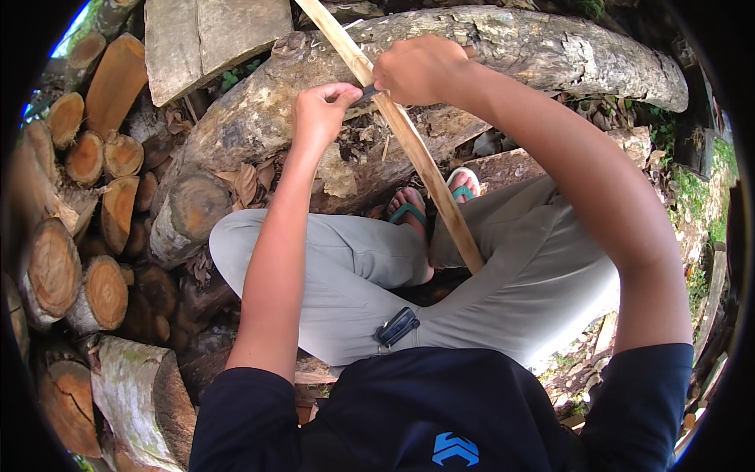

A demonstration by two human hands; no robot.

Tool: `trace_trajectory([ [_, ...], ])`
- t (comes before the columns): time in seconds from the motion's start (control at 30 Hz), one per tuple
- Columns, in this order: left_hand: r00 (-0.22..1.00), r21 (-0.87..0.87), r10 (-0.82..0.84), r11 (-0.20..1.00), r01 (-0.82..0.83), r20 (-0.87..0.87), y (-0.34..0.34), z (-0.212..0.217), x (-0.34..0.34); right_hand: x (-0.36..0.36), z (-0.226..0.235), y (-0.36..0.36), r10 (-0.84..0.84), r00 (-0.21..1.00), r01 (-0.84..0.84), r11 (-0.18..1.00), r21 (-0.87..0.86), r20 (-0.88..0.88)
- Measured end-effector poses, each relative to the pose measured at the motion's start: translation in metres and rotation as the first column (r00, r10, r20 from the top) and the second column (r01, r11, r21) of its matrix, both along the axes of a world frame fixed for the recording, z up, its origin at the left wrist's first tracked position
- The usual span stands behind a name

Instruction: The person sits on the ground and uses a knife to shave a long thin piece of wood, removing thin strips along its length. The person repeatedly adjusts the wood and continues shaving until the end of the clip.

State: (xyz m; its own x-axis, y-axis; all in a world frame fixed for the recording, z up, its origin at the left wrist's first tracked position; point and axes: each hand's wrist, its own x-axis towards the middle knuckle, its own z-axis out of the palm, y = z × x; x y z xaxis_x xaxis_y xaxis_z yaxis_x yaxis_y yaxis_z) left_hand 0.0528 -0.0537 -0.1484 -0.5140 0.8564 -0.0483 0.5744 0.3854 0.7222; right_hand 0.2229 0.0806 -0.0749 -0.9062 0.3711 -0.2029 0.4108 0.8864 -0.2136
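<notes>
A long, pale wooden strip (pixel 425 165) slants from the top of the view down between my legs, its lower end by my thigh. Across it lies the dark blade of a knife (pixel 367 95). My right hand (pixel 419 71) is closed in a fist to the right of the strip, with a bit of brown handle showing behind it. To the left, my left hand (pixel 321 114) pinches the blade's other end between thumb and fingers. Much of the knife is hidden by both hands.
A thick, weathered log (pixel 535 51) curves across in front of me, with a grey board (pixel 216 43) beyond it. Cut logs (pixel 55 267) are stacked at the left. My feet in green-strapped sandals (pixel 464 185) rest near the strip.
</notes>
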Motion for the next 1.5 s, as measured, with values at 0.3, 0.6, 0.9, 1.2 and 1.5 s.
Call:
trace_trajectory([
  [0.3,0.953,0.214,0.028,0.976,0.039,-0.302,0.022,0.014,-0.005,-0.002,0.004,0.006,-0.077,0.989,0.084,0.995,0.052,-0.124],
  [0.6,0.993,-0.025,0.084,0.996,-0.086,-0.085,-0.004,0.005,0.008,0.001,-0.009,0.001,0.035,0.999,-0.035,0.999,0.02,-0.011],
  [0.9,0.998,-0.209,-0.043,0.977,0.034,-0.041,-0.042,0.006,0.052,0.035,-0.014,-0.011,0.142,0.986,-0.125,0.976,-0.18,0.085],
  [1.2,0.938,0.035,-0.031,0.998,0.046,-0.346,-0.018,0.015,0.037,0.031,-0.014,-0.006,0.067,0.985,-0.08,0.994,-0.078,-0.156],
  [1.5,0.987,-0.023,0.043,0.999,-0.048,-0.157,-0.032,-0.001,0.054,0.037,-0.015,-0.009,0.085,0.994,-0.092,0.99,-0.108,-0.068],
])
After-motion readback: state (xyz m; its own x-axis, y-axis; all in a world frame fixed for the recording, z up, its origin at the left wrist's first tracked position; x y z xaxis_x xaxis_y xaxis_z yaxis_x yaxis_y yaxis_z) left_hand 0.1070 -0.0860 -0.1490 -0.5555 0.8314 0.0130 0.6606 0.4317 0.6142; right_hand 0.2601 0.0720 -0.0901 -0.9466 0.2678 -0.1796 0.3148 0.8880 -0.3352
